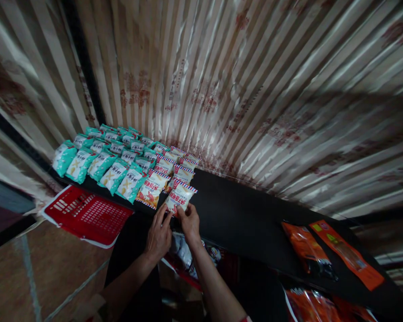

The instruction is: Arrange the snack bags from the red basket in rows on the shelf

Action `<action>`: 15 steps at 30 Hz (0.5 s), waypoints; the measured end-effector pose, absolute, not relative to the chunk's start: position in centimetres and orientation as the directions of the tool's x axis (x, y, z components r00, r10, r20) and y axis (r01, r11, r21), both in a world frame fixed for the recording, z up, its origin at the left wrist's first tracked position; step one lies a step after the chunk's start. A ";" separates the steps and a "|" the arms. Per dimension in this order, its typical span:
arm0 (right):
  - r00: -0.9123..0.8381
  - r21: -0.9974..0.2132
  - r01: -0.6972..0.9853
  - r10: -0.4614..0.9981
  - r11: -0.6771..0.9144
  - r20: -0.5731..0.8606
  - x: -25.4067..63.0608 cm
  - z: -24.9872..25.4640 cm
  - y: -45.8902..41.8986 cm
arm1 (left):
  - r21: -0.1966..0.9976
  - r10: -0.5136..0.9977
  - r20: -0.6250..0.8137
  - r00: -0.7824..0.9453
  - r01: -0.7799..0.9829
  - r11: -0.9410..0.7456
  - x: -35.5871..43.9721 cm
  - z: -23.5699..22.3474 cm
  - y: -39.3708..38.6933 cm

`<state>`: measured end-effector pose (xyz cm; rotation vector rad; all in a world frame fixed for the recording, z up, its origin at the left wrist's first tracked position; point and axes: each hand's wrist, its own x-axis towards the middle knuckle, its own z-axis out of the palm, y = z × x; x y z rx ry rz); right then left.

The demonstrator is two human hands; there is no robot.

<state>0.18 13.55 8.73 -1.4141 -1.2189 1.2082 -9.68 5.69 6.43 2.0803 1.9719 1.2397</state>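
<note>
A small white snack bag [180, 197] with red lettering and a striped top edge lies at the front of a black shelf. My right hand [190, 222] pinches its lower right part, the thumb on top of the bag. At its lower left corner, the fingers of my left hand [159, 233] close on the edge. Just left is a matching snack bag [152, 188], and more of this kind stand in short rows behind. Farther left, several teal-and-white snack bags [117, 174] fill the shelf end in rows.
The black shelf [235, 210] runs right to an orange packet [307, 246] and a long orange packet [347, 252]. Below it are a red basket [90, 214] at left, packets [184, 252] under my hands and orange packets [312, 306] at lower right. A striped curtain [221, 89] hangs behind.
</note>
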 end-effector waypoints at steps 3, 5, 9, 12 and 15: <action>0.044 -0.980 0.169 0.994 -0.109 -0.103 -0.2 8.6 13.9 | 0.520 0.847 0.516 -0.132 0.834 -0.187 -9.7 6.4 5.8; 0.061 -0.975 0.201 0.995 -0.095 -0.085 -0.5 8.6 14.0 | 0.520 0.849 0.512 -0.130 0.833 -0.186 -9.7 6.4 5.9; 0.069 -0.965 0.250 0.996 -0.075 -0.059 -0.6 8.7 14.1 | 0.521 0.845 0.514 -0.146 0.836 -0.172 -9.7 6.2 6.1; 0.039 -0.966 0.251 0.997 -0.071 -0.063 -0.6 8.6 14.3 | 0.525 0.841 0.514 -0.166 0.837 -0.156 -9.6 6.2 6.2; 0.018 -0.967 0.244 0.998 -0.070 -0.067 -0.6 8.5 14.6 | 0.535 0.839 0.514 -0.177 0.831 -0.153 -9.6 6.3 6.2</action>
